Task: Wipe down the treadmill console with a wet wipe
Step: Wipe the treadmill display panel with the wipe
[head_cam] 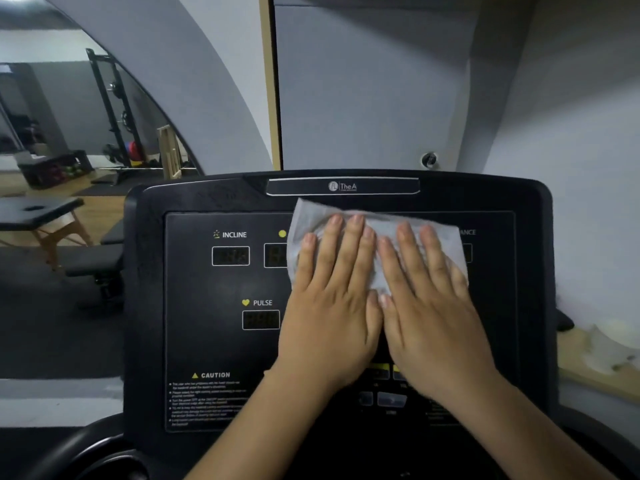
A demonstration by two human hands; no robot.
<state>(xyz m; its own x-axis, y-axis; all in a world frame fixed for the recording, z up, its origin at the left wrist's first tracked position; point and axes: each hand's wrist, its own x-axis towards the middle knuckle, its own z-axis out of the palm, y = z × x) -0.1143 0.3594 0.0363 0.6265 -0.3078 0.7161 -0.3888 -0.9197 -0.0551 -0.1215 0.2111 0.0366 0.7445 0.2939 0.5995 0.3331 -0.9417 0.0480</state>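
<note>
Across the upper middle of the treadmill console [194,341], just below the logo bar [343,186], my wet wipe [311,220] lies spread against the dark panel; my left hand [329,306] and right hand [429,306] press it there side by side, fingers straight and thumbs touching; neither hand curls round anything, so only pressure holds the wipe, not a pinch. That is the first risk, I think; if I slide both palms and the cloth drags on the panel, it may bunch under my fingers or slip out, and I would be rubbing bare skin over the surface. The heels of my hands sit low, over the yellow keys [379,369], with the grey buttons [391,399] just below my wrists; leaning hard could, I judge, press one and set off something unwanted. Wetness is another worry; the wipe covers part of the readout beside the INCLINE display [230,256], and too much squeeze might push liquid into the edges of those windows. The left side, with the PULSE display [260,319] and the CAUTION label [207,400], lies outside the wipe; with both hands pressed together my reach is likely short, so I could miss it or the corners.
</note>
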